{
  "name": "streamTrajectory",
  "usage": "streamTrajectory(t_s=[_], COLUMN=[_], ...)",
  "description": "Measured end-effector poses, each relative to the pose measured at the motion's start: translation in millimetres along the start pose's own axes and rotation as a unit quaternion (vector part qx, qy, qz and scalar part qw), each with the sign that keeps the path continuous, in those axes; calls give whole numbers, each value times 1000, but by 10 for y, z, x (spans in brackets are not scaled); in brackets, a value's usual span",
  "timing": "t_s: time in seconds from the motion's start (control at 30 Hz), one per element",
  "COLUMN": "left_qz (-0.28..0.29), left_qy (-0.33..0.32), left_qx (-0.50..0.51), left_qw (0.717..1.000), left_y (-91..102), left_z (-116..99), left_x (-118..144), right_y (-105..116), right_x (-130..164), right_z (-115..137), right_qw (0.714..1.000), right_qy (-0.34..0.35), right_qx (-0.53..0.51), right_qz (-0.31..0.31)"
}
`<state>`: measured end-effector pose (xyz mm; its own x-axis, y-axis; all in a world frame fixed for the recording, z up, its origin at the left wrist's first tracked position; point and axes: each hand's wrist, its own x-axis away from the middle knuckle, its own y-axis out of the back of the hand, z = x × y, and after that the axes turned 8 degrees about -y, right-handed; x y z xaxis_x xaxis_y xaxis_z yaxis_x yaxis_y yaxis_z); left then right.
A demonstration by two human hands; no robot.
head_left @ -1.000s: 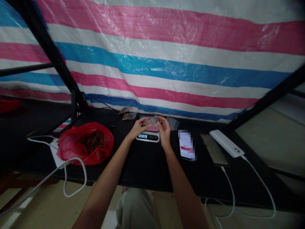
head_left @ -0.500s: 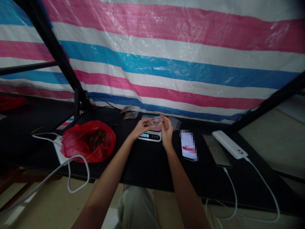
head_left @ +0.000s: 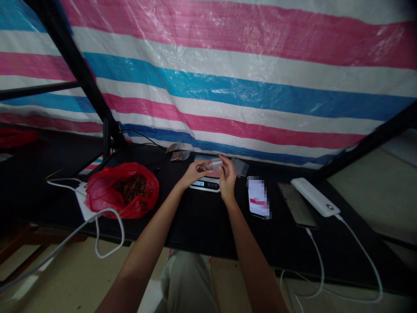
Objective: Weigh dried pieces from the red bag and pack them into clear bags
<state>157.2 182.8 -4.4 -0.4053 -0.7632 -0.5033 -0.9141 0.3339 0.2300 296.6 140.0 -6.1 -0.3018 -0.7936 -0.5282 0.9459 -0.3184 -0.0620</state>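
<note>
Between my two hands is a small clear plastic bag (head_left: 215,164) with brownish contents in its left part. My left hand (head_left: 193,174) grips the bag's left end, and my right hand (head_left: 228,176) pinches its right end near the top. Right below them lies a white digital scale (head_left: 213,186) with a lit display; the hands and bag cover part of its pan. Flat clear bags (head_left: 240,167) lie beside my right hand. Behind and to the left are two filled small bags (head_left: 180,155). A red plastic bag (head_left: 97,191) holding dark brown dried bits stands open on the left.
On the black table (head_left: 195,230), a lit phone (head_left: 258,198), a dark phone (head_left: 296,204) and a white power bank (head_left: 314,197) lie to the right, with white cables. A white power strip (head_left: 85,208) sits by the red bag. Striped sheeting (head_left: 228,95) hangs behind.
The view has shifted slightly. Both hands stay over the scale with the small bag between them, their grip nearly the same.
</note>
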Motion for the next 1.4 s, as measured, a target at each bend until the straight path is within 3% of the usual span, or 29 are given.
streamTrajectory(t_s=[0.2,0.4,0.53,0.6,0.67,0.77,0.87,0.97,1.07,1.17,1.27,1.4], left_qz=[-30,-26,-19,-53,-136,-249,-242,-248,-350,-412,-423,-413], left_qy=[-34,-17,-12,-30,-52,-86,-84,-26,17,49,58,59], left_qx=[-71,-132,-141,-158,-172,-182,-181,-229,-350,-420,-431,-431], left_qw=[996,991,990,986,974,948,949,941,869,807,795,800], left_y=[29,-11,-97,-77,19,254,454,562,653,767,872,930], left_z=[-9,230,387,374,249,-136,-569,-810,-839,-812,-803,-839], left_x=[-87,-434,-529,-507,-423,-102,487,1167,1684,1958,2094,2195], right_y=[63,124,161,186,207,205,155,89,50,42,50,101], right_x=[-61,-139,-148,-145,-141,-140,-133,-99,-43,15,70,181], right_z=[-112,-201,-252,-276,-294,-310,-325,-342,-342,-310,-264,-224], right_qw=[993,982,978,975,973,974,978,974,963,963,967,972], right_qy=[-31,-70,-77,-80,-85,-92,-92,-104,-117,-118,-104,-105], right_qx=[-39,-42,-35,-33,-33,-18,8,6,9,33,55,84], right_qz=[-110,-169,-193,-206,-214,-208,-186,-202,-241,-239,-228,-191])
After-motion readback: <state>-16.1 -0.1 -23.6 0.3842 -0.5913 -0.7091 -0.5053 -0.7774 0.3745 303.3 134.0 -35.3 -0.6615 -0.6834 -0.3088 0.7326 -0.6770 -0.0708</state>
